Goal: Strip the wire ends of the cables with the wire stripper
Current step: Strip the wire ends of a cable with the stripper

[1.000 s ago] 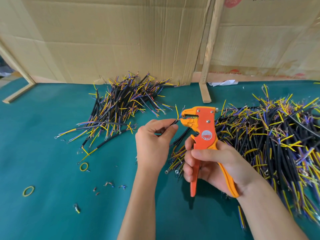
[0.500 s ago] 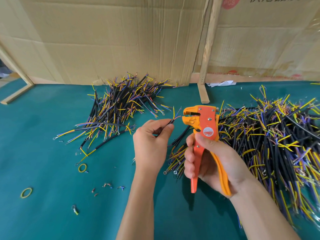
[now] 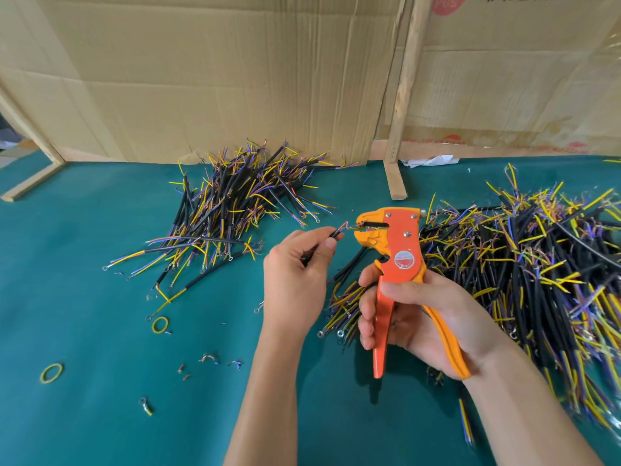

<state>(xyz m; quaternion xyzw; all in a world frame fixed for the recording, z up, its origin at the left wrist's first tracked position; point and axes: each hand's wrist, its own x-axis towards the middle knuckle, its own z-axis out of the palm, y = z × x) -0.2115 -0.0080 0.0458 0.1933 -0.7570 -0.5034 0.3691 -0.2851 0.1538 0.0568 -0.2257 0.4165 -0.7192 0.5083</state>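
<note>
Green mat (image 3: 84, 264) at 9 o'clock: two yellow rubber bands (image 3: 51, 373), wire scraps (image 3: 208, 358), then smaller cable pile (image 3: 235, 203) at 11 o'clock against cardboard wall (image 3: 201, 79). Center: left hand (image 3: 295, 274) pinches black cable (image 3: 336, 233) between thumb and curled fingers, its thin wire ends reaching the nose of the orange wire stripper (image 3: 396, 250) at its 3 o'clock; whether the nose bites them, cannot tell. Right hand (image 3: 420, 317) wraps stripper's handles, fingers curled round them; big cable pile (image 3: 537, 270) at 3 o'clock, behind it.
</note>
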